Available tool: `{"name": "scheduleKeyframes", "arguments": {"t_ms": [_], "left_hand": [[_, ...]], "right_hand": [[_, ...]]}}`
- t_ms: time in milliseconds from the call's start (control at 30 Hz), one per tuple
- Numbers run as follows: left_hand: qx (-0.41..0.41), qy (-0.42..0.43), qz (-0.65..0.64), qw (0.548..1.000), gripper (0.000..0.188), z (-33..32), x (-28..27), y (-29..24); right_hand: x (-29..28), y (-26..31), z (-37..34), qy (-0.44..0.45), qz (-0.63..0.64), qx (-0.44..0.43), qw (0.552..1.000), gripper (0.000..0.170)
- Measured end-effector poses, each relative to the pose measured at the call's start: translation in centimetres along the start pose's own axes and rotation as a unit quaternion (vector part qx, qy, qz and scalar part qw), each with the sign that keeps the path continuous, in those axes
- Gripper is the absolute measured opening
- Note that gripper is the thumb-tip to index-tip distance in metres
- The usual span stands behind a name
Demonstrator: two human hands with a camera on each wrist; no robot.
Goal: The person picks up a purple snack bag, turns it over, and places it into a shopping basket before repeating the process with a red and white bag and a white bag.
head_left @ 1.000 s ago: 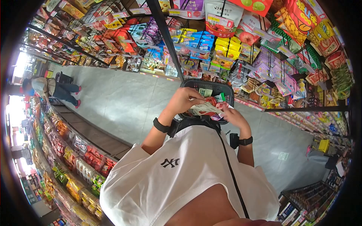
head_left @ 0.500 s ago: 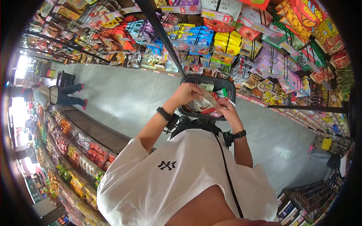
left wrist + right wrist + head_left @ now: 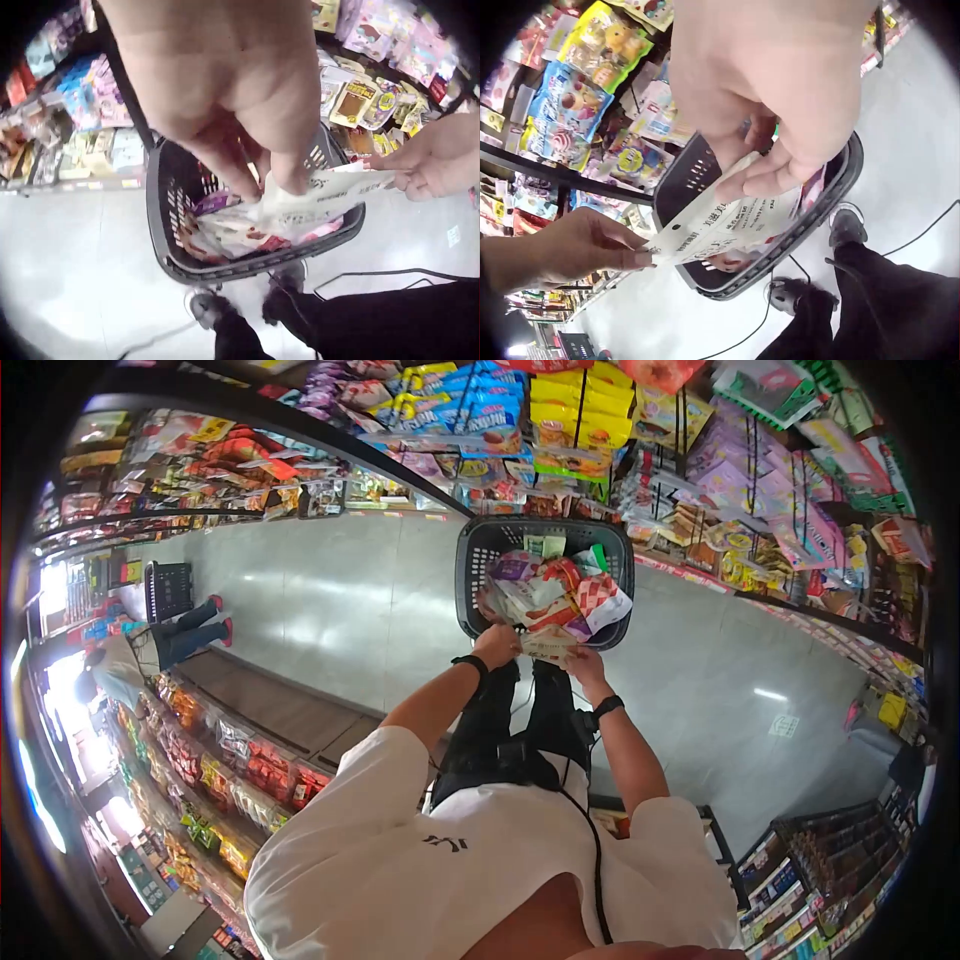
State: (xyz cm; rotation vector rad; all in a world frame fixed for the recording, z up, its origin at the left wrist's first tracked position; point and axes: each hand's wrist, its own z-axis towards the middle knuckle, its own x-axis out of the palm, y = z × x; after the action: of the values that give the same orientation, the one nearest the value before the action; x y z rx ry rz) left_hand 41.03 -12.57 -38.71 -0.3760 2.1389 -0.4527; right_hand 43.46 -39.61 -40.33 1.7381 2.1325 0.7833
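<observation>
Both hands pinch a pale snack bag (image 3: 731,217) with dark printed lettering, its top edge stretched between them. My left hand (image 3: 497,645) grips one end between thumb and fingers, and my right hand (image 3: 586,664) has the other end. In the head view the bag lies along the near rim of a black shopping basket (image 3: 467,575). Several colourful packets fill the basket, among them a red-and-white checked one (image 3: 600,598) and one with a green corner (image 3: 592,558). From the right wrist camera, the right hand (image 3: 772,97) hides part of the basket's inside.
Racks of hanging snack bags (image 3: 580,410) rise beyond the basket. A lower shelf of packaged goods (image 3: 235,760) runs along the left. Farther down the aisle is a person (image 3: 150,655) with another black basket (image 3: 168,592). Grey floor (image 3: 320,590) stretches between the shelves.
My hands have drawn the snack bag back toward my body, from over the basket to its near rim. More of the packets inside shows. The view has tilted down toward my legs.
</observation>
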Motion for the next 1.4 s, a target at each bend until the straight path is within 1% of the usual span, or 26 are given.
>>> {"name": "scheduleKeyframes", "arguments": {"t_ms": [33,133,200,267,367,467,567,600,633,667,700,733,767,800,867,933,967,1000,1067,1100,1133,1167,1200,1267,1333,1400], "left_hand": [[-0.033,0.004,-0.101,0.994,0.014,-0.7,-1.8,-1.7],[-0.081,-0.008,-0.134,0.988,0.014,-0.1,-2.1,-3.5],[-0.085,-0.038,-0.147,0.985,0.016,-0.1,-3.0,-4.3],[-0.061,-0.102,-0.149,0.982,0.017,0.3,-2.9,-3.9],[-0.086,-0.095,-0.162,0.979,0.018,0.1,-4.1,-4.6],[-0.082,-0.102,-0.149,0.980,0.021,0.1,-3.8,-4.1],[-0.098,-0.085,-0.136,0.982,0.023,0.2,-2.4,-3.5],[-0.107,-0.076,-0.133,0.982,0.023,0.1,-1.7,-3.1],[-0.100,-0.044,-0.149,0.983,0.023,0.0,-1.1,-2.5],[-0.093,-0.012,-0.164,0.982,0.023,-0.2,-0.5,-1.9],[-0.087,0.019,-0.179,0.980,0.024,-0.4,-0.5,-1.5],[-0.088,0.032,-0.208,0.974,0.023,-0.9,-0.9,-1.5],[-0.088,0.045,-0.236,0.967,0.023,-1.7,-1.3,-1.5],[-0.088,0.058,-0.265,0.959,0.024,-2.4,-1.9,-1.7],[-0.113,0.064,-0.265,0.955,0.025,-3.7,-3.1,-1.7],[-0.135,0.067,-0.269,0.951,0.026,-5.2,-4.4,-1.6],[-0.165,0.065,-0.323,0.930,0.028,-6.1,-4.8,-1.4],[-0.171,0.056,-0.346,0.921,0.028,-6.7,-5.0,-0.8],[-0.179,0.037,-0.392,0.901,0.028,-7.5,-4.9,1.0],[-0.181,0.033,-0.420,0.888,0.028,-7.9,-5.6,1.7],[-0.145,0.017,-0.440,0.886,0.027,-8.1,-5.9,2.9],[-0.123,-0.005,-0.462,0.879,0.027,-8.6,-7.3,3.2],[-0.101,-0.026,-0.482,0.870,0.027,-9.2,-8.8,3.5],[-0.050,-0.099,-0.444,0.889,0.025,-10.1,-11.2,4.3],[-0.013,-0.197,-0.429,0.882,0.025,-12.1,-13.8,4.5],[0.025,-0.267,-0.419,0.868,0.025,-18.3,-20.3,1.6]], "right_hand": [[-0.1,0.5,-0.2,-0.003,-0.032,-0.011,0.999,0.028],[-0.6,0.8,0.1,-0.044,-0.076,-0.077,0.993,0.027],[-0.8,2.0,0.2,-0.040,-0.052,-0.072,0.995,0.026],[-0.6,2.1,1.4,-0.049,0.073,-0.081,0.993,0.023],[-1.1,3.7,1.7,-0.069,-0.007,-0.067,0.995,0.022],[-1.1,3.1,3.0,-0.075,-0.003,-0.095,0.993,0.022],[-1.2,3.9,2.7,-0.059,0.018,-0.001,0.998,0.019],[-1.9,2.8,3.6,-0.008,-0.107,-0.042,0.993,0.021],[-3.3,1.4,4.5,0.040,-0.369,-0.151,0.916,0.023],[-4.5,-0.1,5.2,0.031,-0.585,-0.267,0.765,0.025],[-5.5,-1.5,5.5,0.028,-0.636,-0.318,0.703,0.027],[-6.5,-3.0,5.4,0.019,-0.583,-0.296,0.757,0.029],[-7.2,-4.9,5.2,0.001,-0.437,-0.271,0.857,0.027],[-8.5,-9.9,7.7,-0.004,-0.225,-0.131,0.966,0.026],[-11.7,-13.9,8.8,0.051,-0.196,-0.058,0.977,0.027],[-13.2,-12.4,6.1,0.109,-0.353,-0.161,0.915,0.023],[-13.9,-11.7,4.7,0.125,-0.419,-0.218,0.873,0.021],[-14.0,-9.0,2.3,0.132,-0.565,-0.278,0.766,0.022],[-13.9,-6.6,0.0,0.130,-0.683,-0.244,0.676,0.020],[-13.1,-4.1,-2.1,0.135,-0.674,-0.166,0.707,0.015],[-12.5,-3.4,-2.9,0.059,-0.454,-0.029,0.889,0.015],[-11.8,-2.9,-3.4,-0.018,-0.181,0.104,0.978,0.018],[-10.2,-1.0,-5.0,-0.066,-0.141,0.122,0.980,0.021],[-9.5,-2.4,-3.3,-0.088,-0.142,0.067,0.984,0.026],[-6.5,0.2,-4.5,-0.087,-0.118,0.034,0.989,0.026],[-1.9,3.8,-6.4,-0.079,-0.100,-0.018,0.992,0.025]]}}
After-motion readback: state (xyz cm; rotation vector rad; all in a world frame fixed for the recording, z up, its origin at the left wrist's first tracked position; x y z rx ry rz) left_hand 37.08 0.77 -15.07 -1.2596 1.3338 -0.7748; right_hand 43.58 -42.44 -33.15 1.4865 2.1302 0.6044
